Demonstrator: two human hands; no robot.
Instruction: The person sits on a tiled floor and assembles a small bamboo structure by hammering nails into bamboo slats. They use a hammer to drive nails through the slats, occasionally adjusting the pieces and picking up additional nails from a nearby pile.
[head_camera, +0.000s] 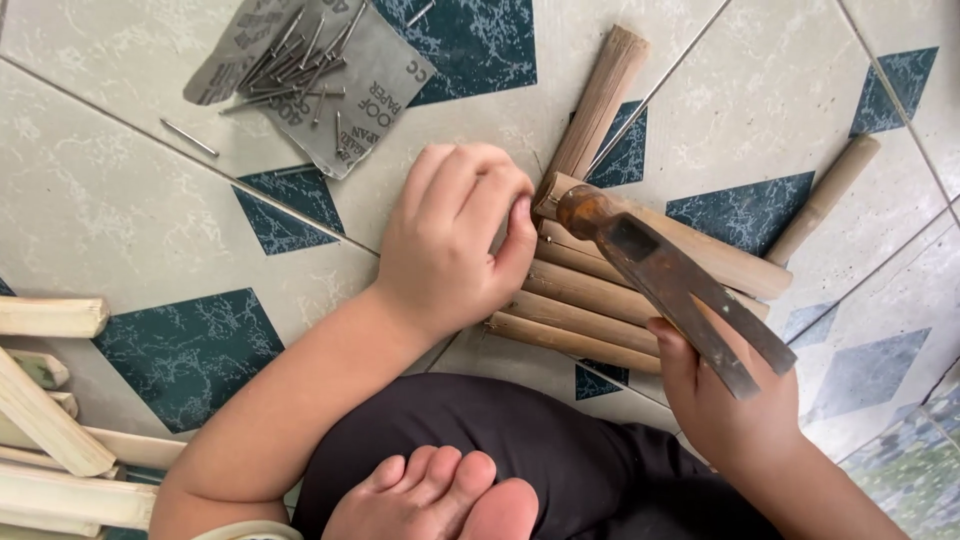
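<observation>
A nail, largely hidden, was pinched by the left hand (450, 240) against the bamboo slats (580, 320); the rusty hammer (660, 275) was gripped closed by the right hand (725, 400). A controlled, square strike was judged necessary.

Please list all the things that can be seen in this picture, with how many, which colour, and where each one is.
hammer: one, rusty brown metal, right of centre, its head over the joined bamboo strips
joined bamboo strips: several, tan, side by side on the floor at centre
single bamboo stick: one, tan, right side, apart from the joined strips
bamboo pieces: several, pale, lower left
nails: many, grey, piled on the sandpaper at top
loose nail: one, grey, on the tiles left of the sandpaper
sandpaper sheets: two, it seems, grey, top centre
tiled floor: pale tiles with dark green diamonds
left hand: fingers pinched at the strips' edge
right hand: grips the hammer handle
foot: bare, bottom centre
</observation>
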